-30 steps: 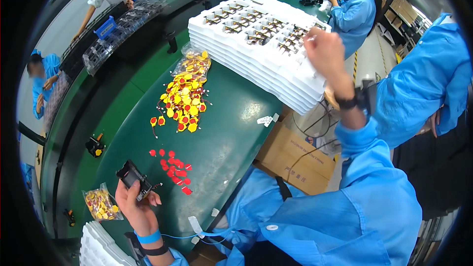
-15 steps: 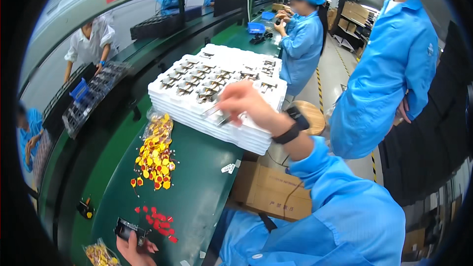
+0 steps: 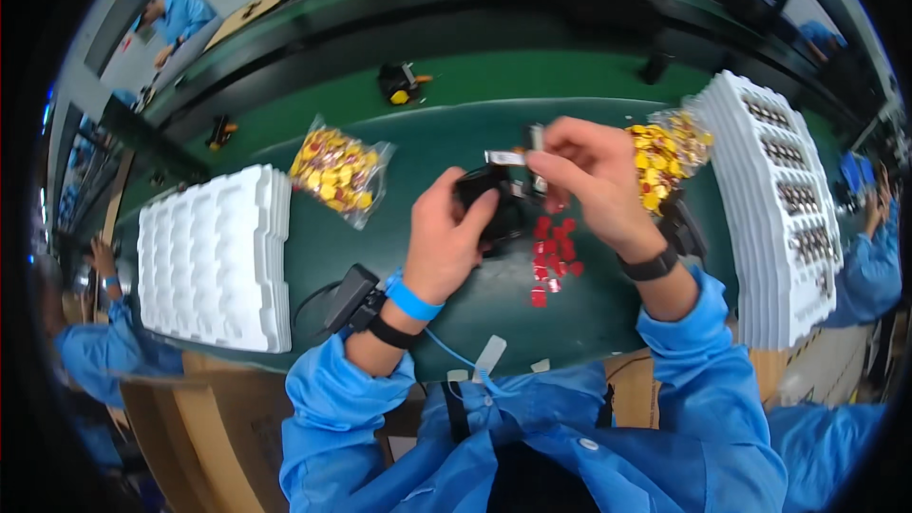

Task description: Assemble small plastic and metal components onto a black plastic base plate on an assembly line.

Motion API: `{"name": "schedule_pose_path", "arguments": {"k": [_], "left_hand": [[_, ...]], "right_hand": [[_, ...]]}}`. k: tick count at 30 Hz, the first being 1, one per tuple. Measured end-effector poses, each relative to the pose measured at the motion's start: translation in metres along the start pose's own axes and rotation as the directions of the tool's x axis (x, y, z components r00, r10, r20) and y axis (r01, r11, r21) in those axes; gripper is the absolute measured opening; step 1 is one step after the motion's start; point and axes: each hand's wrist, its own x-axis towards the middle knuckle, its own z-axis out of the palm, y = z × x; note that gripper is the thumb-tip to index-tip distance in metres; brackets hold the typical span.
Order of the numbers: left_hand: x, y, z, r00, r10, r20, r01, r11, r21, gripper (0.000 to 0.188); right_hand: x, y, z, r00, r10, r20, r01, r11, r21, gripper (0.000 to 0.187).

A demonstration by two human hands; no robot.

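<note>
My left hand (image 3: 442,233) is closed around a black plastic device (image 3: 496,207), low over the green table. Just to its right, my right hand (image 3: 594,171) pinches a small part with a pale silver strip (image 3: 505,159) against the device's upper side. Motion blur and my fingers hide the part's exact shape. Close below both hands lie several small red pieces (image 3: 554,252) on the table. A loose heap of yellow and red round pieces (image 3: 655,166), spilling from a clear bag, is beyond my right hand.
On the right stands a stack of white foam trays (image 3: 760,256) holding small metal-and-black parts. Another white tray stack (image 3: 214,261) is at left, beside a bag of yellow pieces (image 3: 337,171). Black devices (image 3: 399,84) sit on the far green strip. Co-workers (image 3: 180,14) are around.
My view has swung from the right-hand tray stack to the table before me. My right hand has come from over the trays to the black device in my left hand.
</note>
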Motion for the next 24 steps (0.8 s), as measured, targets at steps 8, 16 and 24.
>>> {"name": "schedule_pose_path", "arguments": {"k": [8, 16, 24], "left_hand": [[-0.004, -0.001, 0.001, 0.982, 0.124, -0.14, -0.093, 0.974, 0.207, 0.025], [-0.006, 0.0, 0.009, 0.971, 0.213, -0.112, -0.173, 0.942, 0.287, 0.025], [-0.006, -0.002, 0.007, 0.983, 0.138, -0.124, -0.114, 0.977, 0.18, 0.024]], "right_hand": [[-0.021, 0.02, 0.001, 0.98, -0.195, 0.045, 0.199, 0.932, -0.304, 0.016], [-0.019, 0.023, 0.001, 0.96, -0.242, 0.139, 0.277, 0.893, -0.355, 0.014], [-0.018, 0.028, -0.002, 0.976, -0.115, 0.183, 0.167, 0.94, -0.297, 0.015]]}}
